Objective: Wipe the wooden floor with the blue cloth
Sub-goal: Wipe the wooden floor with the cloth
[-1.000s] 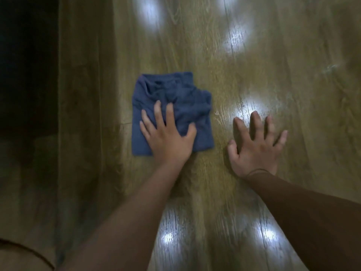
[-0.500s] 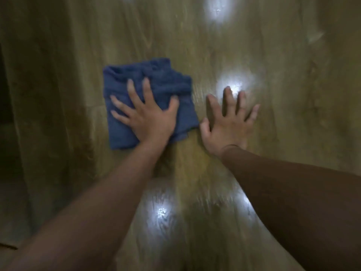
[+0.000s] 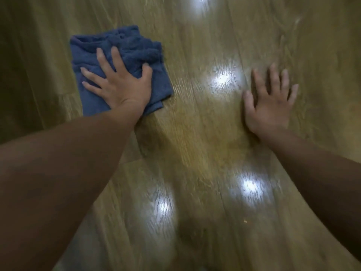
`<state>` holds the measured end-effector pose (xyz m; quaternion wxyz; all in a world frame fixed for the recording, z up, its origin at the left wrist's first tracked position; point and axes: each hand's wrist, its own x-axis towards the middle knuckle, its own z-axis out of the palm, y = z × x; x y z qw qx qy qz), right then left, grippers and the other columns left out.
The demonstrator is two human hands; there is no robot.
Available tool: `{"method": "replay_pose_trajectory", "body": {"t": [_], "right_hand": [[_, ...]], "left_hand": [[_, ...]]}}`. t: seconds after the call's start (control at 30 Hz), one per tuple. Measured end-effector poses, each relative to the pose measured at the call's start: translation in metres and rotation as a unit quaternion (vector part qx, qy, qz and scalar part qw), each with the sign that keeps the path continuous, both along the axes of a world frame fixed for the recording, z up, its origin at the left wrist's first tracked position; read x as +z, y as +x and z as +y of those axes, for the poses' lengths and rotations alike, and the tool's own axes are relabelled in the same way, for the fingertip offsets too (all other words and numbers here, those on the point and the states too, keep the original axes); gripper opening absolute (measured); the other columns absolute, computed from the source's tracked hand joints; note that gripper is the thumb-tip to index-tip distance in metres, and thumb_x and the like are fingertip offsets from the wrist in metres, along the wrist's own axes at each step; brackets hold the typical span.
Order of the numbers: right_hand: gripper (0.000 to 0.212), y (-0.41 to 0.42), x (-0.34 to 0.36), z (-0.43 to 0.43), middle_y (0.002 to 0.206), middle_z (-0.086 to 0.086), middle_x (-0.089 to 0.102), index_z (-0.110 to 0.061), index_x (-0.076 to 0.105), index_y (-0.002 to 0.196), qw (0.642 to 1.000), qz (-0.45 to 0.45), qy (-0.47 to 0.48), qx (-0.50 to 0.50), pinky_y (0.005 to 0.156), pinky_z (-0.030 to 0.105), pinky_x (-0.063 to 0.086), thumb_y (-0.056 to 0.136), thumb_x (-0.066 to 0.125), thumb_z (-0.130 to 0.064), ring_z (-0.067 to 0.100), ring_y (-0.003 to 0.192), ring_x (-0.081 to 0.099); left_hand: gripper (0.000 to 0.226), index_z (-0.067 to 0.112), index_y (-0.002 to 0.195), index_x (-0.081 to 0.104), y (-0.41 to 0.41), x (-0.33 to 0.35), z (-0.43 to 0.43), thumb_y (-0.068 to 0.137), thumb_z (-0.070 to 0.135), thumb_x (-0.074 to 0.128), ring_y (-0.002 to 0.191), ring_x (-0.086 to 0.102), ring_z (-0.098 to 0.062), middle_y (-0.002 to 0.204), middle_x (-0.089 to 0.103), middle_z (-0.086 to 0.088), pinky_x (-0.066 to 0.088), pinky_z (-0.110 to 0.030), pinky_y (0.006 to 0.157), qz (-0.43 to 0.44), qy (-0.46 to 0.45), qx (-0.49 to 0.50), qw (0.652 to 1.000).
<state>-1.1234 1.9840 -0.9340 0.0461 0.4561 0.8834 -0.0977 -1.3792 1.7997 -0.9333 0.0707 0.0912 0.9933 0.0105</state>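
The left hand [image 3: 119, 85] presses flat on the crumpled blue cloth [image 3: 136, 45], fingers [image 3: 117, 57] straight and spread, toward the far left of the wooden floor [image 3: 195, 133], while the right hand [image 3: 269, 106] rests well apart on bare boards, fingers likewise splayed.

Left forearm [image 3: 68, 163] bare, enters from 8 o'clock, stretched toward 1 o'clock. Left hand [image 3: 119, 85] at 10 o'clock of view, palm down and flat, four fingers [image 3: 103, 59] straight and fanned toward 11 o'clock, thumb [image 3: 145, 72] splayed toward 1 o'clock. Right forearm [image 3: 316, 169] bare, enters from 4 o'clock, angled toward 11 o'clock. Right hand [image 3: 271, 106] at 2 o'clock, palm down, fingers spread toward 12 o'clock, slightly blurred. Hands well apart.
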Motion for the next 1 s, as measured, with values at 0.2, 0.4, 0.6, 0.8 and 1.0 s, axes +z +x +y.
{"method": "replay_pose_trajectory", "body": {"t": [0.2,0.4,0.6,0.8,1.0], "right_hand": [[0.061,0.004,-0.008,0.003,0.167,0.004,0.017,-0.037,0.027,0.153,1.000,0.014,0.007,0.017,0.121,0.061,0.002,0.094,0.030,-0.052,0.032,0.154,0.008],[0.061,0.008,-0.008,0.002,0.166,0.004,0.019,-0.036,0.029,0.151,1.000,0.013,0.010,0.011,0.120,0.063,0.004,0.092,0.033,-0.051,0.032,0.153,0.010],[0.063,0.005,-0.008,0.003,0.163,0.006,0.027,-0.034,0.034,0.150,0.999,0.022,0.021,0.010,0.119,0.064,0.007,0.089,0.034,-0.050,0.034,0.151,0.015],[0.064,0.005,-0.012,0.004,0.162,0.006,0.027,-0.035,0.036,0.150,0.999,0.014,0.032,0.012,0.119,0.063,0.006,0.088,0.033,-0.052,0.034,0.151,0.015],[0.063,0.004,-0.011,0.004,0.163,0.004,0.028,-0.036,0.039,0.148,0.999,0.032,0.016,0.007,0.119,0.060,0.002,0.087,0.033,-0.053,0.032,0.152,0.014]], "left_hand": [[0.089,0.017,0.153,0.028,0.068,0.008,-0.030,0.085,0.074,0.038,0.148,0.005,-0.052,0.166,0.016,-0.002,0.006,-0.067,0.117,0.007,0.024,-0.130,0.991],[0.086,0.027,0.148,0.040,0.209,0.018,-0.083,0.081,0.081,0.044,0.143,0.010,-0.060,0.165,0.021,-0.003,0.013,-0.078,0.107,-0.078,0.013,-0.484,0.871],[0.091,0.037,0.152,0.027,0.066,0.015,0.005,0.076,0.088,0.032,0.138,0.015,-0.065,0.167,0.011,-0.006,0.011,-0.082,0.104,-0.041,-0.006,-0.499,0.866],[0.097,0.037,0.157,0.006,0.018,0.008,0.166,0.074,0.087,0.013,0.142,-0.002,-0.062,0.168,-0.007,-0.002,-0.005,-0.082,0.103,-0.043,-0.023,-0.216,0.975],[0.097,0.036,0.157,0.009,0.020,0.003,0.169,0.075,0.087,0.011,0.143,-0.001,-0.061,0.168,-0.001,-0.001,-0.009,-0.079,0.105,-0.019,-0.014,-0.212,0.977]]}}
